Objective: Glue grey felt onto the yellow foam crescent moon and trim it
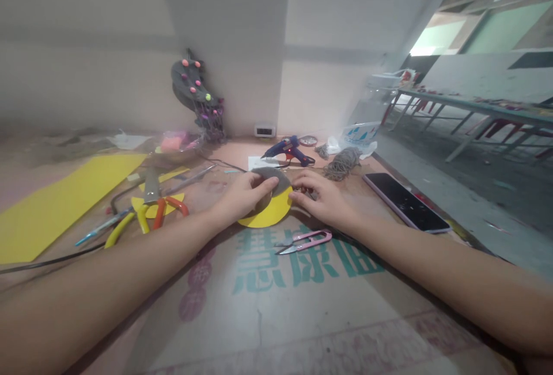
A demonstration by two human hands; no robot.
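Note:
A round yellow disc [268,213] lies partly covered by a grey, yarn-like round layer [280,180]. My left hand [245,193] is closed on the disc's left side, thumb pressed on top of the grey part. At the right edge, my right hand [317,195] has its thumb and fingers pinched together, apparently around grey yarn; the strand itself is hard to see. Just in front of the disc, pink-handled thread snips [309,241] rest on the printed board. A grey yarn bundle [343,163] sits beyond my right hand.
A blue glue gun [287,149] stands behind the disc. Pliers [151,202], a pen [103,225] and a yellow sheet [73,202] lie at left. A phone [406,201] is at right. A grey decorated piece [194,90] hangs at the back wall, near a small clock [265,131].

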